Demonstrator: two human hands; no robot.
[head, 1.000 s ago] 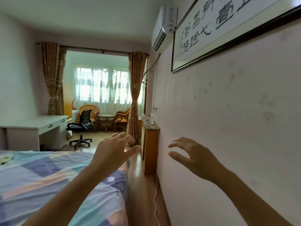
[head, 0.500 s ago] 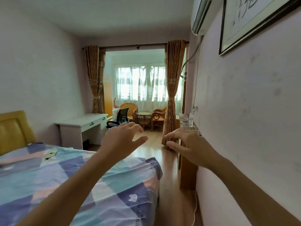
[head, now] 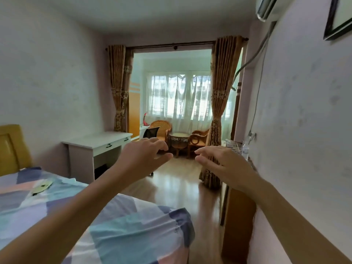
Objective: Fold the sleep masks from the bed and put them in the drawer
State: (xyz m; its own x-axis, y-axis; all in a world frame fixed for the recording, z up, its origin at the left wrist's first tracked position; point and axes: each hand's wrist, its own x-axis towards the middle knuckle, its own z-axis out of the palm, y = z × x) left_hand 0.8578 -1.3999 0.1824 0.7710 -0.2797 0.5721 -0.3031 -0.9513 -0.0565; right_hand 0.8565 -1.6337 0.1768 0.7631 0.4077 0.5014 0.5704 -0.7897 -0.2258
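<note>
Landmark: bed (head: 118, 233), patchwork cover in blue, teal, pink and lilac, filling the lower left of the head view.

Both forearms extend forward, raised above the foot corner of the bed. Left hand (head: 141, 159): fingers loosely curled, thumb out, spread apart, holding nothing. Right hand (head: 224, 164), to the right of the bed toward the wall: fingers likewise loosely bent and apart, holding nothing. The two hands are near each other but not touching.

One sleep mask (head: 42, 187), pale with dark marks, lies flat on the bed cover toward the headboard (head: 13, 147), well apart from both hands. Detail blurred.

Right of the bed, against the wall, an orange-brown cabinet (head: 238, 225); items on its top too small to identify.

Beyond the bed's head side, a white desk (head: 99, 141) with drawers (head: 116, 144) under its top, shut.

Farther: brown curtains (head: 219, 103), wicker chairs (head: 162, 128) and a round table (head: 179, 138) before a bright window.
</note>
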